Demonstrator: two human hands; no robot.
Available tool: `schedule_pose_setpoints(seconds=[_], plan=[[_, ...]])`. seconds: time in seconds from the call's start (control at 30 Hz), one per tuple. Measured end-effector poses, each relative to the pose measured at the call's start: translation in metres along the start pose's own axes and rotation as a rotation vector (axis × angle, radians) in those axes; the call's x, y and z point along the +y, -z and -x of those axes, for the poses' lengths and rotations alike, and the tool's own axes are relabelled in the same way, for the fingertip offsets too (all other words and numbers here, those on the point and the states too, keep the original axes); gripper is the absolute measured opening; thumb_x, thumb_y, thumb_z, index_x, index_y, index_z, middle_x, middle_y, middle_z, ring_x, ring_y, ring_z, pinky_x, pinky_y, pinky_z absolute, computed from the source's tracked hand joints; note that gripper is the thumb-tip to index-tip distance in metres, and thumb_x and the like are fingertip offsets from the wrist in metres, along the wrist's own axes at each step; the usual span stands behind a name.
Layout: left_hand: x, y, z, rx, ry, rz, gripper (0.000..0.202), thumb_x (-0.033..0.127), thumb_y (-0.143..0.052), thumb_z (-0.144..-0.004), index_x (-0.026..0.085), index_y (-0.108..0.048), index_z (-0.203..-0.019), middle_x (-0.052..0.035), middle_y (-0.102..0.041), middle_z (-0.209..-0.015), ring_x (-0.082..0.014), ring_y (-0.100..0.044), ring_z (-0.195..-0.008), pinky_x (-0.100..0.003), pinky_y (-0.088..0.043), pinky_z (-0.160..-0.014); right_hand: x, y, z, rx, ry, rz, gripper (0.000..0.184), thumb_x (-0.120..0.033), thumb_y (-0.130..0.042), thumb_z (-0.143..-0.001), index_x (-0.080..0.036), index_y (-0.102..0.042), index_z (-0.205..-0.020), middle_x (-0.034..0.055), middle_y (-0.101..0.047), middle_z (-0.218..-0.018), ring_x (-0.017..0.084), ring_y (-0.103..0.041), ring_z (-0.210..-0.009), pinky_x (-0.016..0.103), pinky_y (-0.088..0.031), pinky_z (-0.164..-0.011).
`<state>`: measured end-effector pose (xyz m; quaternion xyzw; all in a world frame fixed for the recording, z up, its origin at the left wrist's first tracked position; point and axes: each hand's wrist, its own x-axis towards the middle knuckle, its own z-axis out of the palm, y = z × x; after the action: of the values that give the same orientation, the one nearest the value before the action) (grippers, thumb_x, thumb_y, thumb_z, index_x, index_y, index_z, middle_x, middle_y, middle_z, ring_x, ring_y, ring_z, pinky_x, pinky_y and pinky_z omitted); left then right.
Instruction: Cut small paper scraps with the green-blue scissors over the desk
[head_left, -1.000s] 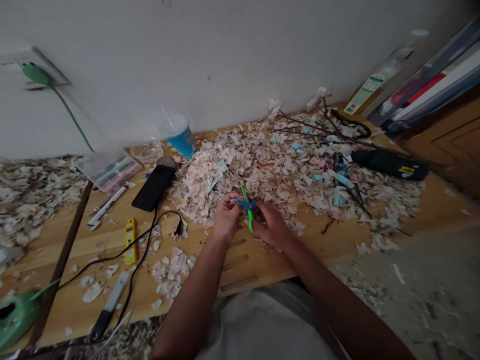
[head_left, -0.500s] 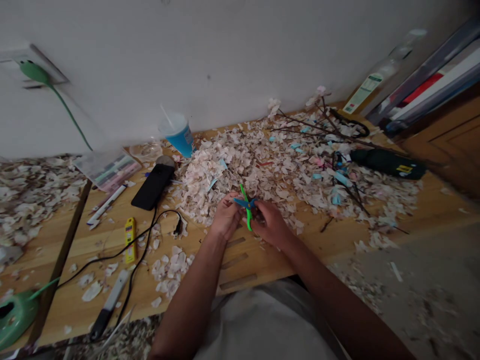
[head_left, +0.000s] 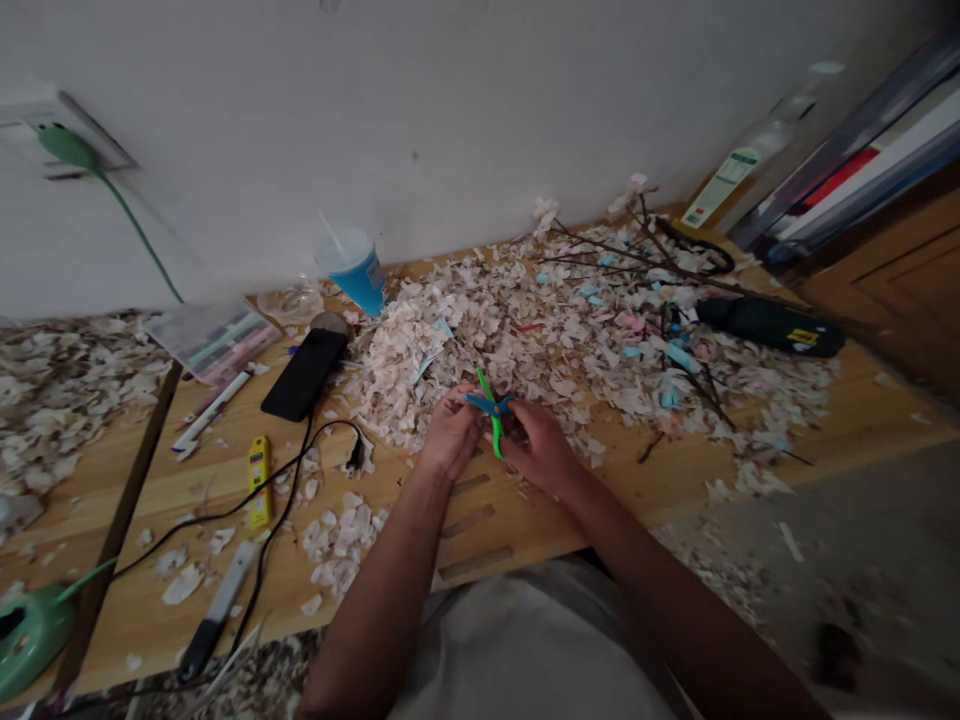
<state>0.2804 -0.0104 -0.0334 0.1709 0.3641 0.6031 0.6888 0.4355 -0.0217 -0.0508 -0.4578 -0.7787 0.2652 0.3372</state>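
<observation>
My right hand [head_left: 541,448] grips a pair of blue and green scissors [head_left: 495,418], its blades spread apart and directed toward my left hand. Close beside the blades, my left hand [head_left: 452,435] is closed with its fingertips pinched together. Whatever it pinches is too small or hidden to name. Both hands are just above the near side of a big heap of pale, petal-like pieces [head_left: 450,335] with a few light blue bits among them. A smaller pile of pale petals [head_left: 346,545] lies left of my left forearm.
Left on the wooden table [head_left: 420,540] lie a black phone [head_left: 306,375], a yellow utility-blade case [head_left: 259,480], a cutter knife [head_left: 217,610] and black cables. Behind stands a blue cup [head_left: 356,275] with a straw. Branches [head_left: 637,258], a dark green pouch [head_left: 772,325] and a bottle [head_left: 739,170] are at right.
The view has shifted very slightly. Both hands and the scissors keep nearly the same position, with the blades still apart. A dark shape now shows on the floor at lower right.
</observation>
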Motion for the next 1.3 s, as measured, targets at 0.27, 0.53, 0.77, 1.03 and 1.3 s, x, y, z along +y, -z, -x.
schedule_pose_setpoints(seconds=[0.27, 0.53, 0.77, 1.03, 1.3], plan=[[-0.0007, 0.0012, -0.0001, -0.020, -0.018, -0.018, 0.039, 0.029, -0.094, -0.053, 0.017, -0.065, -0.077, 0.0032, -0.065, -0.067, -0.0088, -0.058, -0.058, -0.021, -0.045, -0.057, 0.0035, -0.0011, 0.0005, -0.002, -0.003, 0.035, 0.018, -0.028, -0.061, -0.084, -0.022, -0.057, -0.100, 0.0049, -0.063, -0.087, 0.022, -0.057, -0.080, 0.034, -0.042, -0.073], [-0.0018, 0.0026, -0.0012, -0.023, -0.036, -0.024, 0.035, 0.030, -0.094, -0.056, 0.017, -0.067, -0.075, 0.0035, -0.063, -0.064, -0.0081, -0.054, -0.055, -0.021, -0.044, -0.057, 0.0008, -0.0004, -0.0002, 0.003, -0.026, 0.033, 0.013, -0.028, -0.061, -0.085, -0.023, -0.058, -0.096, 0.0045, -0.063, -0.085, 0.022, -0.058, -0.079, 0.034, -0.042, -0.074], [-0.0010, -0.0019, -0.0006, -0.016, -0.072, -0.033, 0.034, 0.032, -0.093, -0.057, 0.015, -0.067, -0.070, 0.0012, -0.064, -0.068, -0.0089, -0.057, -0.062, -0.022, -0.046, -0.063, 0.0019, -0.0007, 0.0000, 0.036, -0.025, 0.054, 0.012, -0.021, -0.056, -0.084, -0.022, -0.060, -0.095, 0.0055, -0.065, -0.084, 0.022, -0.058, -0.079, 0.034, -0.044, -0.073], [-0.0007, -0.0055, 0.0005, -0.017, -0.133, -0.051, 0.037, 0.038, -0.093, -0.055, 0.017, -0.065, -0.065, 0.0028, -0.060, -0.060, -0.0076, -0.053, -0.055, -0.020, -0.047, -0.057, 0.0065, -0.0038, 0.0015, 0.073, -0.039, 0.083, 0.017, -0.017, -0.056, -0.082, -0.023, -0.062, -0.096, 0.0073, -0.068, -0.089, 0.024, -0.061, -0.084, 0.037, -0.047, -0.078], [0.0005, -0.0063, 0.0004, 0.027, -0.178, -0.017, 0.036, 0.037, -0.094, -0.055, 0.018, -0.065, -0.065, 0.0031, -0.062, -0.064, -0.0078, -0.055, -0.059, -0.021, -0.048, -0.061, 0.0096, -0.0061, 0.0014, 0.084, -0.044, 0.079, 0.019, -0.017, -0.055, -0.083, -0.024, -0.065, -0.098, 0.0068, -0.070, -0.089, 0.024, -0.063, -0.084, 0.037, -0.048, -0.078]])
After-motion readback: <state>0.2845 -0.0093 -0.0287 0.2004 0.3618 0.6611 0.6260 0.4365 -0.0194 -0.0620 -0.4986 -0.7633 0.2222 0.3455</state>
